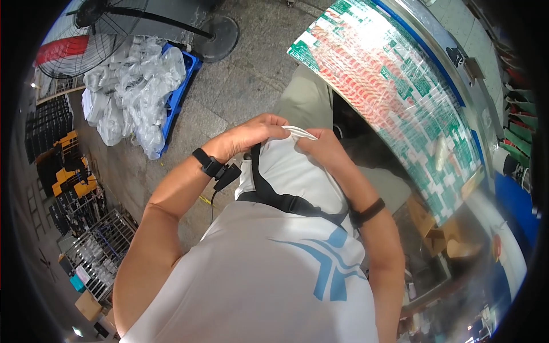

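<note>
Both hands meet at the lower hem of the white shirt [286, 166] that I wear. My left hand [260, 132] pinches one side of the hem, fingers closed. Opposite it, my right hand [320, 146] grips the other side, and a short stretch of folded edge shows between them. A black strap [274, 197] with a buckle crosses the shirt at waist height. On my left wrist sits a black band with a small black device [227, 177] and a cable. A dark band [369, 212] circles my right wrist.
To the right stands a table [394, 108] covered in green, white and red printed sheeting under clear film. Clear plastic bags [134, 91] are heaped on a blue pallet [172, 111] at left. Beyond are a floor fan [86, 34] and its round base [216, 37]. A wire rack [97, 251] stands lower left.
</note>
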Tool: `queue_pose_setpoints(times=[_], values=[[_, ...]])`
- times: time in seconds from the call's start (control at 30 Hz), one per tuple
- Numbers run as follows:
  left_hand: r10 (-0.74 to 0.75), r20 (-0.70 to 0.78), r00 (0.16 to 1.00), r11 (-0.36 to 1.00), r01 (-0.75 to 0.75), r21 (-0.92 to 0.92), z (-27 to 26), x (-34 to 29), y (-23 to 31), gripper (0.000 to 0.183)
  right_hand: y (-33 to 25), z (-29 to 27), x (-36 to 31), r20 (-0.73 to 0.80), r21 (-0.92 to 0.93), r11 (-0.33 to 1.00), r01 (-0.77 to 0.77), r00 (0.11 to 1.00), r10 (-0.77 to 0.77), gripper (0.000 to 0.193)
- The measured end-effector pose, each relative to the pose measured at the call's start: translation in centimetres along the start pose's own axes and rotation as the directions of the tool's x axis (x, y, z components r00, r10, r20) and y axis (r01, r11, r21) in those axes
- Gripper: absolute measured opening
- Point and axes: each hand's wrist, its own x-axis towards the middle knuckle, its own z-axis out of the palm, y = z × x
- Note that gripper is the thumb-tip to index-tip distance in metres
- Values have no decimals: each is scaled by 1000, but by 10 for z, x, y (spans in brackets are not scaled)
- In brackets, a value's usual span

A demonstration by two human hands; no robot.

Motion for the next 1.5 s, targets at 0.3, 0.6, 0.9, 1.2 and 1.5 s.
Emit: queue_pose_setpoints(times=[0.3,0.6,0.9,1.2,1.5], values=[[178,-23,984,984,-178,-3,-11,9,3,38,16,-20,16,112,95,970,224,966,-234,28],[112,48,993,989,-107,-100,-1,25,-18,24,76,-2,69,18,-248,948,199,979,-201,62],[-28,21,999,999,28,-20,-2,32,14,13,69,-15,80,4,-88,970,226,974,-226,45],[4,76,997,994,4,-109,-19,41,-36,16,85,3,70,46,-168,961,219,976,-214,47],[497,163,852,811,-523,262,-31,24,-11,45,69,-40,75,163,-502,686,526,837,-523,51]])
